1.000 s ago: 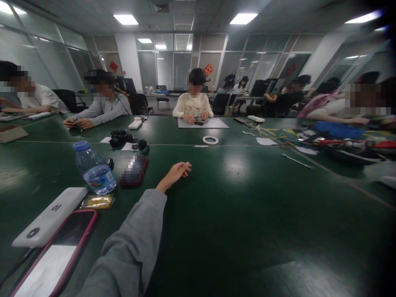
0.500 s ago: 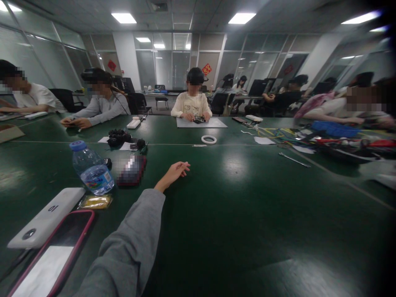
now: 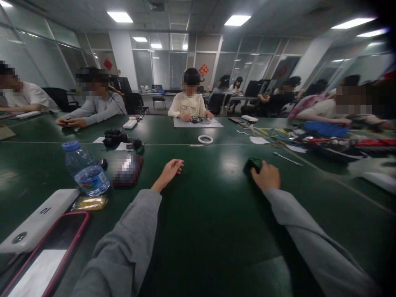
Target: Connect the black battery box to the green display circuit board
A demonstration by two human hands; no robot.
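Observation:
My left hand [image 3: 168,171] rests on the green table with its fingers loosely apart and nothing in them. My right hand [image 3: 268,175] has its fingers wrapped round a small dark box-like object [image 3: 255,163], low over the tabletop or touching it; I cannot make out what kind of thing it is. A pixelated dark object with a red edge [image 3: 128,170] lies to the left of my left hand. Beyond and between the two hands lies a white ring like a tape roll [image 3: 205,140].
On the left are a water bottle [image 3: 87,171], a yellow packet [image 3: 90,203], a white power bank [image 3: 38,222] and a red-cased phone [image 3: 52,251]. A metal wrench-like tool [image 3: 287,159] and tangled cables [image 3: 278,134] lie right. A person [image 3: 189,103] sits opposite, others at the sides.
My right hand and forearm have come into view from the right, with the dark object in the hand. My left hand stays nearly in place; the whole view has shifted slightly.

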